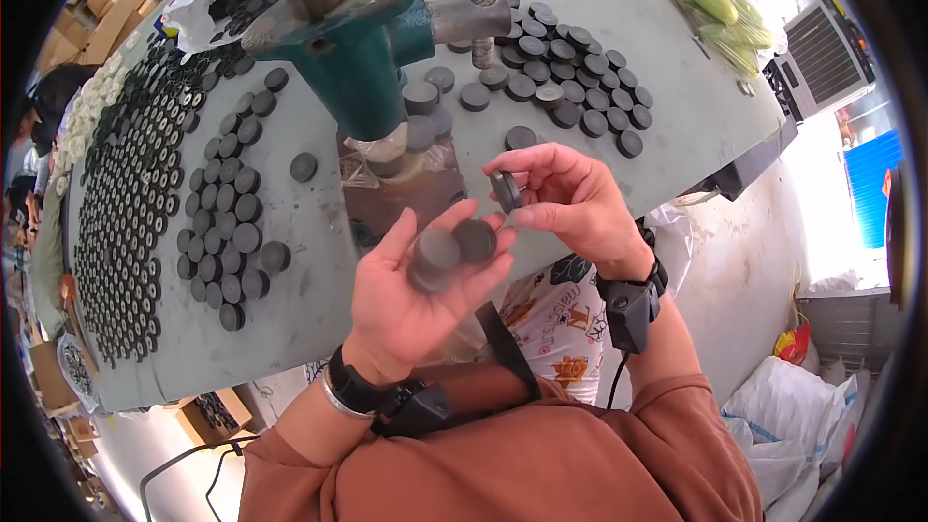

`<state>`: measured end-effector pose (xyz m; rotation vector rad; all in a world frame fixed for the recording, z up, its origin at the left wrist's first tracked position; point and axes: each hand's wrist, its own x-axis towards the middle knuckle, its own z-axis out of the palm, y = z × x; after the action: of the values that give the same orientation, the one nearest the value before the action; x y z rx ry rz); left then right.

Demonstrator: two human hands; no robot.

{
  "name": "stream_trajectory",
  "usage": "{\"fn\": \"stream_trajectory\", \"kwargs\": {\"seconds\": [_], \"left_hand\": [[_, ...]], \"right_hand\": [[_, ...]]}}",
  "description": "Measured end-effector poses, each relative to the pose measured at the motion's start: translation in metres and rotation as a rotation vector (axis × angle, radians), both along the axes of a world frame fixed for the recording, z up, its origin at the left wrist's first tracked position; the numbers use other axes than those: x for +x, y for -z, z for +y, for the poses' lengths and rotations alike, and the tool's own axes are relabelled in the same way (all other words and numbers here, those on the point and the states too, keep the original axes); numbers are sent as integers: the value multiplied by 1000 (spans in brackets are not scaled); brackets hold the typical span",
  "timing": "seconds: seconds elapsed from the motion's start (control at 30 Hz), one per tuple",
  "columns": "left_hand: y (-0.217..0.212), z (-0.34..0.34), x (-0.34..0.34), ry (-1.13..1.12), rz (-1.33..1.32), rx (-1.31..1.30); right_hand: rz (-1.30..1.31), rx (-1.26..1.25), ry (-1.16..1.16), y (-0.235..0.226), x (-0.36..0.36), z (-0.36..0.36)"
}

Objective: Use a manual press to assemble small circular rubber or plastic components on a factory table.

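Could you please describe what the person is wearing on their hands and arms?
Both hands are bare. The left hand has a black wrist-strapped device and a thin silver bangle. The right hand has a black boxy wrist device with a cable. Rust-orange sleeves cover the upper arms.

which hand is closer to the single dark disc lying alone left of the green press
Left. The left hand is below and right of the lone disc; the right hand is farther right, beyond the press.
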<state>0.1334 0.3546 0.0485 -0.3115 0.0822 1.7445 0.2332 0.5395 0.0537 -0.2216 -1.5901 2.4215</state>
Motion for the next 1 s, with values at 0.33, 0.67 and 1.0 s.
{"fn": "stream_trajectory", "kwargs": {"seconds": [0.33,0.67,1.0], "left_hand": [[0,8,3,51,-75,17],[2,5,5,67,-42,-44],[6,-3,-1,23,-19,-65]], "right_hand": [[55,812,-15,-29,10,-22],[-139,1613,360,26,-25,38],[-54,234,83,3,-11,7]]}}
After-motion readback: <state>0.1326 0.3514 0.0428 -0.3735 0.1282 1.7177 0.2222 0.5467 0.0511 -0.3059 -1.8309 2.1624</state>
